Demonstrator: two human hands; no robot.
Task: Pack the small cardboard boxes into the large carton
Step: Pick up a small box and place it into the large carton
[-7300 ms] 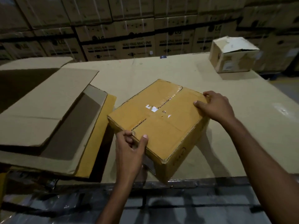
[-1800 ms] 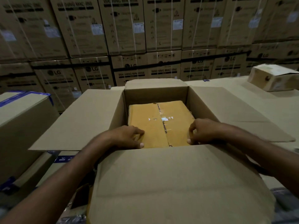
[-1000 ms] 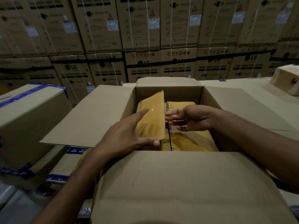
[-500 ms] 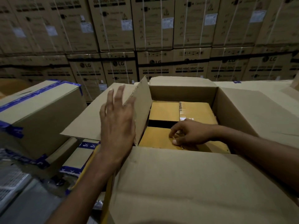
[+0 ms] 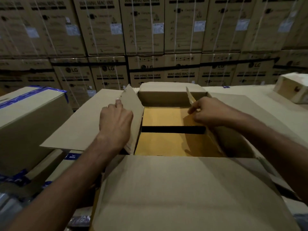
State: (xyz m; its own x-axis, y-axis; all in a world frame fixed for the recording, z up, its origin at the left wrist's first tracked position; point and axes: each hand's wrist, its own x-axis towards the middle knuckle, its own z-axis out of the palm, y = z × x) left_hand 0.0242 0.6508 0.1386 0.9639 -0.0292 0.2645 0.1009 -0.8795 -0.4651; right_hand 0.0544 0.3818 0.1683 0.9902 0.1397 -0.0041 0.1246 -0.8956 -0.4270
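The large carton (image 5: 173, 189) stands in front of me with all of its flaps spread outward. Down inside it sits a yellow small box (image 5: 162, 116). Its two inner flaps lie flat with a dark gap between them. My left hand (image 5: 115, 121) grips the small box's left outer flap (image 5: 133, 114), which stands upright. My right hand (image 5: 209, 112) pinches the right outer flap (image 5: 190, 97), also raised. The rest of the small box is hidden by the carton walls.
A closed box with blue tape (image 5: 31, 117) stands close on the left, with flat blue-taped boxes below it. A pale small box (image 5: 293, 88) sits on the cardboard-covered table at the far right. Stacked washing machine cartons (image 5: 150, 47) form a wall behind.
My left hand went from lying flat against the left flap to gripping it. My right hand came up from the inner flaps and raised the right outer flap.
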